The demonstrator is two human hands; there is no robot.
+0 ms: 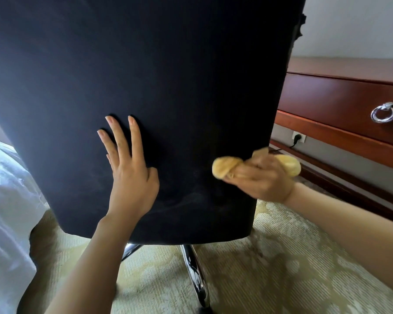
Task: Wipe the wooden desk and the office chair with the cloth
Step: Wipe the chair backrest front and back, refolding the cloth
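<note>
Here, yellow cloth in right hand, against chair back

White bedding borders pale patterned carpet; a cord is plugged into the wall socket.

Chair back: centre; legs below it, on carpet.
Left hand: flat on chair back.
Right hand: holds cloth at the back's right edge.
Desk: right, behind chair; socket beneath it.
Bedding: far left.
</note>
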